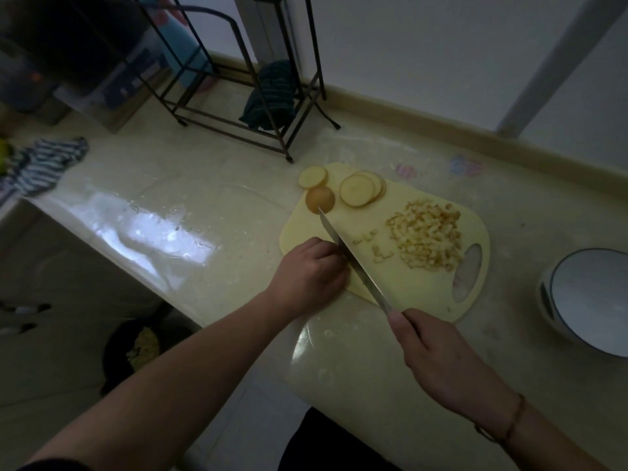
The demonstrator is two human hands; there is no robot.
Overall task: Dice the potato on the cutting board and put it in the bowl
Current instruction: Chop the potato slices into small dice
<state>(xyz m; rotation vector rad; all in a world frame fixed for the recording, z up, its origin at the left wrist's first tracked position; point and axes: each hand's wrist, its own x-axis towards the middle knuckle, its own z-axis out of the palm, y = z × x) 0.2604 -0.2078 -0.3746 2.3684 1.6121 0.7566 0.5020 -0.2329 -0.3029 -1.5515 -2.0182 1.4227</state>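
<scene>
My right hand (pixel 438 355) grips the knife (pixel 353 260) by its handle, fingers wrapped round it. The blade runs away from me and to the left across the board (pixel 418 294), its tip touching the potato end piece (pixel 320 198) at the far left corner. My left hand (pixel 309 270) sits on the near left edge of the board, knuckles up and fingers curled under, right against the left face of the blade. Whatever it pins there is hidden beneath it, so I cannot tell if there is potato under the fingers.

The diced heap (pixel 426 237) lies to the right of the blade, near the board's handle hole, with a few loose cubes (pixel 377 249) between heap and blade. Uncut slices (pixel 360 190) and one more round (pixel 312 177) wait at the far edge, beyond the knife tip and closer to my left hand.

The bowl (pixel 591 300) stands on the tabletop off the board's right side, nearer my right hand, with nothing between it and the heap. A wire rack (pixel 238 79) with a dark cloth (pixel 272 93) stands further back, and a striped cloth (pixel 40 164) lies far left, both well out of the way.
</scene>
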